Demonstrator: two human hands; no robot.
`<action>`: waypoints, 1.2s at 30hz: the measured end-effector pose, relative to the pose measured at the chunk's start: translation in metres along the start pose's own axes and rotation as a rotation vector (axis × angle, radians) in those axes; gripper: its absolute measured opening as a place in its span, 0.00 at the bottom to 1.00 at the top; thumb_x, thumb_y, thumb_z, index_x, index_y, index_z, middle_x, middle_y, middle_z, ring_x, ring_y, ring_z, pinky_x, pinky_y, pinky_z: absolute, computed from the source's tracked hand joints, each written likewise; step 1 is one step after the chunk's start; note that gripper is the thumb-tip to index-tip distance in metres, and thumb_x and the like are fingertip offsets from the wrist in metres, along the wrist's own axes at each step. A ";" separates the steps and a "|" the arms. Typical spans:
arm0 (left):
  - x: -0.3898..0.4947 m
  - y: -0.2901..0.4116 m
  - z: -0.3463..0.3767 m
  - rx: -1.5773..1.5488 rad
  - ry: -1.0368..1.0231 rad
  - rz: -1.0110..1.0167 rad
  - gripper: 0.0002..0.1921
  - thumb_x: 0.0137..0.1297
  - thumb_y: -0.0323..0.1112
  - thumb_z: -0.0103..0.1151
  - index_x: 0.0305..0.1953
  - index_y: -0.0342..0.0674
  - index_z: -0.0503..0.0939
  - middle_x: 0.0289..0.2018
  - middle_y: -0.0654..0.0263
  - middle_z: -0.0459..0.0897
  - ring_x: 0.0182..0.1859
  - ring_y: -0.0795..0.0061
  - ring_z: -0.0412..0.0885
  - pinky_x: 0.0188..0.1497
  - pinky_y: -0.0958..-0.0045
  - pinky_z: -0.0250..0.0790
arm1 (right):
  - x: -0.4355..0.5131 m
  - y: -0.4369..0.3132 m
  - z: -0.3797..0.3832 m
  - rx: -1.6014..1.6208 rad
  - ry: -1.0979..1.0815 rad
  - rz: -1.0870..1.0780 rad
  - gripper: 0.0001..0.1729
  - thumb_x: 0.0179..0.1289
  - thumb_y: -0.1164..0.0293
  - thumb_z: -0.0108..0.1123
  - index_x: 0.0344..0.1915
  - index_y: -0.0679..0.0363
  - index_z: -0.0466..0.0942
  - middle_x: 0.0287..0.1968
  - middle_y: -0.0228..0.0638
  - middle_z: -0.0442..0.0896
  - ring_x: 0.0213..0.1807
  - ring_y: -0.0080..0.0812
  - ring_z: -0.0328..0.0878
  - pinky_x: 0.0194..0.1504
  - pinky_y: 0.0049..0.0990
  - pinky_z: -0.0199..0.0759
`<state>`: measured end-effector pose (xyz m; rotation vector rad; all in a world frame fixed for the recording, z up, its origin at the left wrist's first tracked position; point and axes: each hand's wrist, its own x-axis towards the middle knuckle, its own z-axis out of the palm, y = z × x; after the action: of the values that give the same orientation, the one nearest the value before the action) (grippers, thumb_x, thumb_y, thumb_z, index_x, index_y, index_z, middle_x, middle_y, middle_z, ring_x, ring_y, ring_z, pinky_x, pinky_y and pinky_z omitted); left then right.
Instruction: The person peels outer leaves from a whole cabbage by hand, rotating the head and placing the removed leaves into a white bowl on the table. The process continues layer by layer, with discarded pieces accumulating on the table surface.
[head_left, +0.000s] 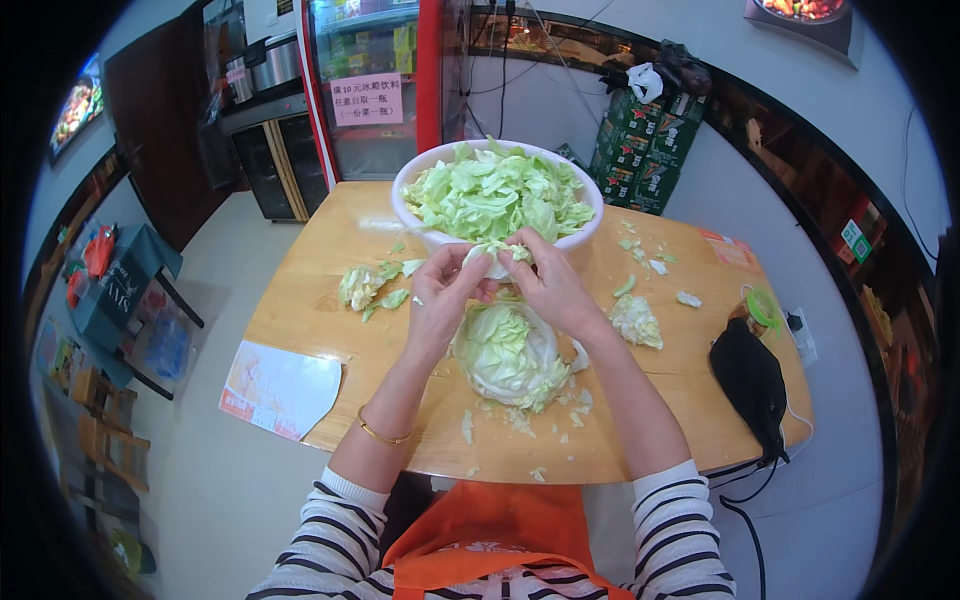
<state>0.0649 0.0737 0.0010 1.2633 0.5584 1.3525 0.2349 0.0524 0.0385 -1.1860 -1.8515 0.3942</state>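
Both my hands pinch one pale green cabbage leaf piece (495, 262) over the near rim of a white plastic basin (403, 217). My left hand (448, 289) grips its left side and my right hand (550, 281) its right side, thumbs close together. Torn cabbage leaves (495, 187) are heaped in the basin. A partly stripped cabbage head (510, 352) rests on the wooden table (360, 420) just below my hands. One clump of cabbage scraps (360, 288) lies to the left, another cabbage piece (636, 321) to the right, with small bits scattered around.
A printed sheet (281, 386) lies at the table's left edge. On the right are a black pouch (746, 382), a jar with a green lid (760, 311) and a white cable. A glass-door fridge (367, 97) and stacked green cartons (645, 150) stand beyond the table.
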 end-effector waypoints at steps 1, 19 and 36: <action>-0.001 -0.002 -0.003 -0.057 -0.012 -0.023 0.11 0.72 0.33 0.62 0.47 0.30 0.81 0.36 0.64 0.86 0.35 0.80 0.84 0.38 0.79 0.77 | 0.002 0.002 0.004 0.072 -0.024 0.028 0.15 0.76 0.62 0.57 0.52 0.59 0.68 0.32 0.29 0.77 0.29 0.16 0.70 0.28 0.20 0.65; -0.009 0.000 -0.009 -0.161 0.007 -0.088 0.14 0.75 0.35 0.57 0.52 0.30 0.77 0.42 0.58 0.85 0.41 0.74 0.86 0.44 0.74 0.82 | -0.001 -0.008 0.003 0.771 -0.125 0.356 0.13 0.67 0.72 0.66 0.49 0.58 0.76 0.32 0.29 0.80 0.26 0.16 0.74 0.24 0.18 0.65; -0.011 -0.009 -0.008 0.355 -0.172 0.062 0.21 0.68 0.46 0.65 0.51 0.33 0.82 0.45 0.61 0.87 0.49 0.71 0.83 0.54 0.68 0.74 | 0.037 0.005 -0.037 -0.268 0.236 -0.149 0.22 0.62 0.62 0.67 0.51 0.64 0.81 0.39 0.47 0.85 0.41 0.44 0.83 0.45 0.37 0.75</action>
<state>0.0593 0.0685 -0.0135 1.6804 0.6617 1.2132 0.2618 0.0802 0.0746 -1.2034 -1.8072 -0.0786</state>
